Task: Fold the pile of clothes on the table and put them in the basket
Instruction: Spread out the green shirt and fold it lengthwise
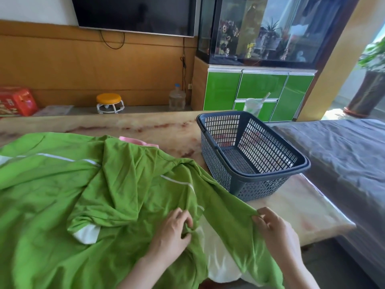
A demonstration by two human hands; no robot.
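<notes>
On my feed the marble tabletop (170, 130) fills the width of the view, and most of its left and near part is covered by a green garment (125, 184) with thin white stripes, spread out loose and creased rather than folded. To the right of the tabletop I see a surface under a grey sheet (343, 155). On the far wall hangs a dark TV (135, 13), with a glass tank (260, 28) on a green cabinet beside it. The basket (216, 163), dark plastic mesh, stands upright on the right part of the tabletop, just beyond the garment's right edge; I can see down to its mesh floor. A white cloth (220, 259) lies under the garment at the near edge, showing in the gap between my two arms. My left hand (173, 230) rests on the garment with its fingers curled, bunching a fold of green fabric between thumb and fingers. My right hand (273, 228) pinches the garment's edge and holds it lifted and taut off to the right, near the basket's front corner. A bit of pink cloth (135, 141) peeks out behind the garment's far edge.
</notes>
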